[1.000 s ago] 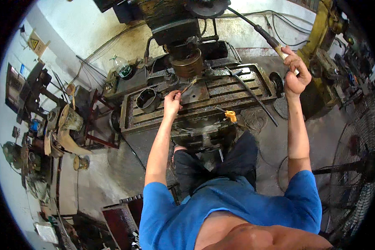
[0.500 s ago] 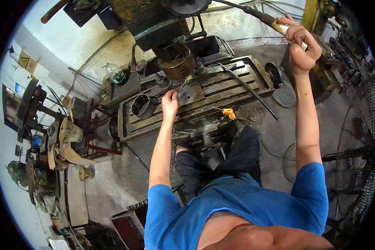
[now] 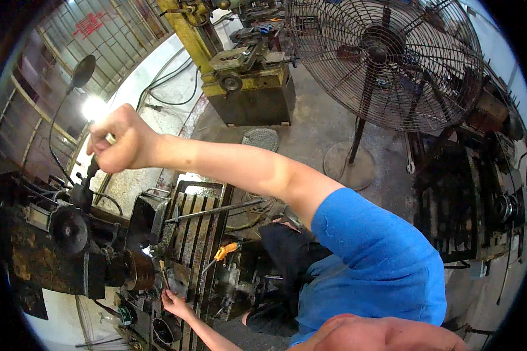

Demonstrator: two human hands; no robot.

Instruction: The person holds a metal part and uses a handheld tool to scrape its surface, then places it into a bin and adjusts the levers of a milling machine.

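Observation:
My right hand (image 3: 126,140) is raised at the left, closed around the pale grip of the milling machine's lever, whose dark shaft shows below the hand. Lower down, my left hand (image 3: 177,304) pinches the handle of a small brush (image 3: 163,272). The brush tip points up beside the brown round spindle (image 3: 139,270) of the machine head (image 3: 55,251). Beneath it lies the slotted worktable (image 3: 187,231), with a metal can (image 3: 166,329) standing close to my left hand. A long steel bar (image 3: 222,209) rests across the table.
A yellow air gun (image 3: 225,251) is at the table's near edge. The large caged fan (image 3: 386,44) stands on a round base at upper right. A yellow machine (image 3: 249,96) is farther back. A bright lamp (image 3: 93,109) glows behind my right hand.
The view has swung to the right, bringing the fan and yellow machine into sight. My right hand still grips the lever, and my left hand still holds the brush near the spindle.

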